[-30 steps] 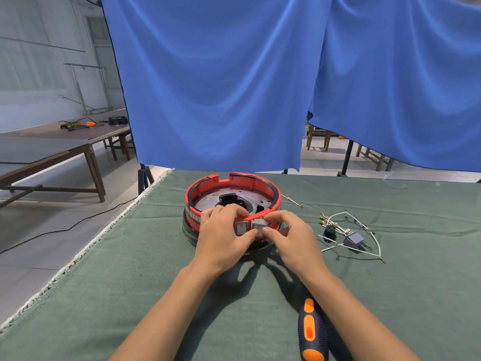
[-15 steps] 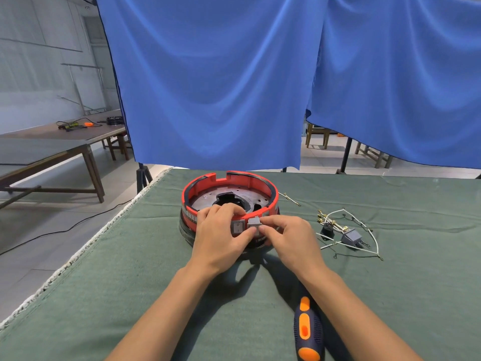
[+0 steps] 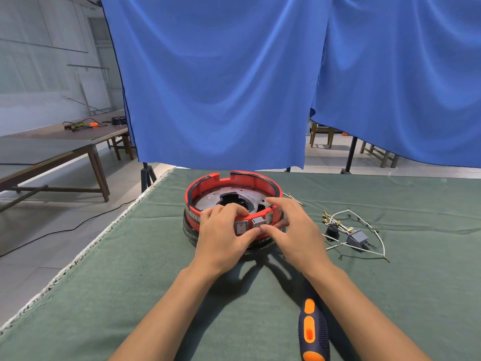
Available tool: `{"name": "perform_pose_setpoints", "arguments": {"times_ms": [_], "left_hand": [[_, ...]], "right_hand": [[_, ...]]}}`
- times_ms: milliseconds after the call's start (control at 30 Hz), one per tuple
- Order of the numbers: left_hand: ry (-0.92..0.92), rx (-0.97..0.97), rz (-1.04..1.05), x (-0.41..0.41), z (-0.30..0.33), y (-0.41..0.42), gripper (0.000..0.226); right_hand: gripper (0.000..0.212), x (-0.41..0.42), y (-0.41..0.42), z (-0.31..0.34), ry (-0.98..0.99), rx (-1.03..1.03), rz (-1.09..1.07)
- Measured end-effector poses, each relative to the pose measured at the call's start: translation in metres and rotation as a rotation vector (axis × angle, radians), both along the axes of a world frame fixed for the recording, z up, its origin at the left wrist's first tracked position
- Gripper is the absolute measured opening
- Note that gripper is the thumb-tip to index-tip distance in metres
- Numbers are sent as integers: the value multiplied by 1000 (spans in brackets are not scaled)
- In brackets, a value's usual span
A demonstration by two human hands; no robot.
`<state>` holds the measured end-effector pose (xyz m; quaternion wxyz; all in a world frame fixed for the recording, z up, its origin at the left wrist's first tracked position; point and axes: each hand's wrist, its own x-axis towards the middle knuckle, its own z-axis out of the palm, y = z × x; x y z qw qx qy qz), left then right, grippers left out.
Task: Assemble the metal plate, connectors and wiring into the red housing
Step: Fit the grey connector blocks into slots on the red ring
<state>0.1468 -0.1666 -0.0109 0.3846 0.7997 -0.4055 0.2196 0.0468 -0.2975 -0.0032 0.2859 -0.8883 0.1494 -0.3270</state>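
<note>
A dull green woven cloth with a frayed whitish edge (image 3: 161, 256) covered the bench. On it stood the round red plastic housing (image 3: 234, 181), trimmed along its rim in dark grey, with a grey-brown mottled metal plate (image 3: 208, 203) inside around a black central opening. Two pale grey rocker switches (image 3: 250, 224) sat in the red front wall. The thin white wiring (image 3: 364, 220) carried brass-coloured connectors (image 3: 328, 218) and a small grey plug (image 3: 358, 238). The ribbed screwdriver handle (image 3: 313, 332) was navy with orange insets. Plain blue curtains (image 3: 221, 82) hung behind.

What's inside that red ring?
Inside the red housing lies a round metal plate with a dark central opening. Its near part is hidden behind the left hand and right hand.
</note>
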Motion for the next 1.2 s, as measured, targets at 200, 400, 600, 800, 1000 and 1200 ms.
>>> {"name": "perform_pose_setpoints", "arguments": {"times_ms": [200,400,600,800,1000,1200], "left_hand": [[103,6,-85,5,8,2,25],[83,28,-84,0,15,-1,23],[51,54,-89,0,17,2,19],[-33,65,-61,-8,11,-1,18],[-54,68,-9,-28,9,-11,20],[-66,101,9,-31,9,-11,22]], "right_hand": [[41,4,-13,4,159,-2,116],[28,11,-19,9,133,22,169],[20,16,-15,4,46,19,135],[26,7,-8,1,71,-22,70],[16,-22,-24,14,-30,55,-251],[20,-48,-47,4,157,-38,-577]]}}
